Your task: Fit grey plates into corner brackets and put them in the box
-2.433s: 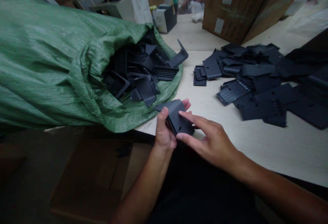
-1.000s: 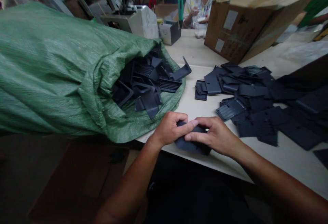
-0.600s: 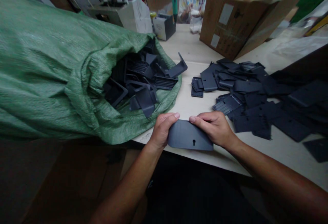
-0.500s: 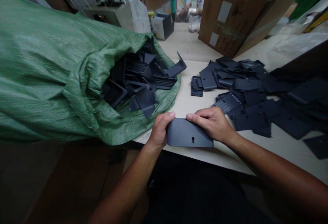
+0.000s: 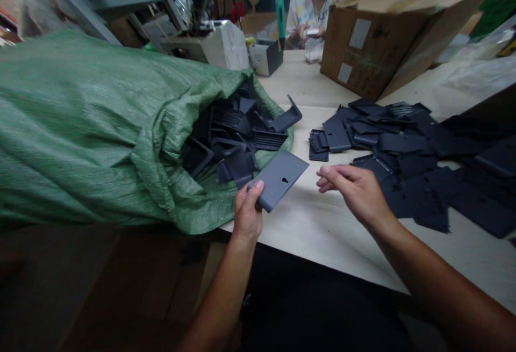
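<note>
My left hand (image 5: 249,209) grips a dark grey plastic plate (image 5: 278,180) by its near-left corner, thumb on top. The plate is tilted, has a keyhole-shaped slot, and is held above the table's front part. To its right, my right hand (image 5: 357,188) is off the plate, fingers stretched loosely toward it with nothing visible in them. Left of the plate lies a green woven sack (image 5: 161,142), its mouth full of bent dark plastic pieces (image 5: 237,165). Beyond my right hand spreads a heap of flat dark plastic pieces (image 5: 407,142).
A cardboard box (image 5: 374,40) stands tilted at the back right of the white table (image 5: 300,234). Behind the sack are a white machine (image 5: 226,45) and a small grey-white box (image 5: 266,57). A person (image 5: 300,8) is at the far side.
My right hand has let go of the plate and moved off to the right. My left hand keeps the plate, now turned and raised at its far end. The view has shifted slightly.
</note>
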Demonstrator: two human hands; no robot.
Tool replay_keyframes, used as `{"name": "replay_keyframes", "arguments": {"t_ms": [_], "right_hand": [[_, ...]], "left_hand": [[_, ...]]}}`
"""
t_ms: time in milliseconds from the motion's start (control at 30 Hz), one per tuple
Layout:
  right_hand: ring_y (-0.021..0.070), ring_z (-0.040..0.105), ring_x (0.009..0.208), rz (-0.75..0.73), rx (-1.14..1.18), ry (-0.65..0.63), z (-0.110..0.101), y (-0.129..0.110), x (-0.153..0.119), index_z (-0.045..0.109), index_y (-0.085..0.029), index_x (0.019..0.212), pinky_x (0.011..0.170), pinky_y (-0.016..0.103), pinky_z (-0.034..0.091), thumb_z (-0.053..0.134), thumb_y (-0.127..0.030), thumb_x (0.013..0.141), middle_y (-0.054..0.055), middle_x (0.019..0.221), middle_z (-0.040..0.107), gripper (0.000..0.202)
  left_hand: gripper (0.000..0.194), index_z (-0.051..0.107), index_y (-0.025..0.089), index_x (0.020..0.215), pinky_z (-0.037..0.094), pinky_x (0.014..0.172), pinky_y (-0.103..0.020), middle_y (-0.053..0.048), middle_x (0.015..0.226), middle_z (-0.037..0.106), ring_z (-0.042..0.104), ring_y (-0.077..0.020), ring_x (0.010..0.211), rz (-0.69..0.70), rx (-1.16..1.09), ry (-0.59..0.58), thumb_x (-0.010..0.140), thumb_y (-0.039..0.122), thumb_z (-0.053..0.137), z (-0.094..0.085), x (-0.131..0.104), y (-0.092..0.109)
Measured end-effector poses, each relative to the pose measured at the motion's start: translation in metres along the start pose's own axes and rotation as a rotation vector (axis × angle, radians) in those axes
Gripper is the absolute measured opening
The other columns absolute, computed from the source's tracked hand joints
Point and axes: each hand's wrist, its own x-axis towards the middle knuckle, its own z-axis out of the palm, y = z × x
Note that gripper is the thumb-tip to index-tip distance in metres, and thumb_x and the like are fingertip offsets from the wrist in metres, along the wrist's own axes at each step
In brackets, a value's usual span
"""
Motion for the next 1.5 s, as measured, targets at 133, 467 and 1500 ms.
{"name": "replay_keyframes", "arguments": {"t_ms": [133,467,1500], "right_hand": [[0.0208,0.077,0.075,0.358,0.370,-0.294,0.023,0.009,-0.021,0.081,-0.013,0.094,0.073,0.032,0.063,0.088,-0.068,0.080,0.012,0.087,0.081,0.057],[0.0234,0.073,0.092,0.074,0.196,-0.598,0.027,0.013,-0.041,0.081,-0.016,0.106,0.089,0.036,0.059,0.079,-0.051,0.094,0.006,0.098,0.080,0.037],[0.0130,0.045,0.059,0.138,0.027,-0.430,-0.014,0.022,-0.037,0.066,-0.017,0.073,0.053,0.025,0.035,0.062,-0.071,0.099,-0.001,0.065,0.051,0.060]], "left_hand": [[0.036,0.077,0.015,0.084,0.047,0.068,-0.023,0.000,0.077,0.066,0.056,-0.0127,0.070,0.025,0.107,-0.089,0.079,0.048,0.091,0.004,-0.009,-0.007],[0.054,0.075,0.015,0.091,0.056,0.081,-0.036,-0.010,0.084,0.076,0.073,-0.0285,0.088,-0.278,-0.069,-0.283,0.086,0.069,0.070,0.007,-0.008,0.001],[0.032,0.068,0.019,0.092,0.047,0.074,-0.028,-0.001,0.081,0.071,0.066,-0.0182,0.075,-0.210,0.125,-0.011,0.076,0.045,0.078,0.016,0.004,-0.041]]}}
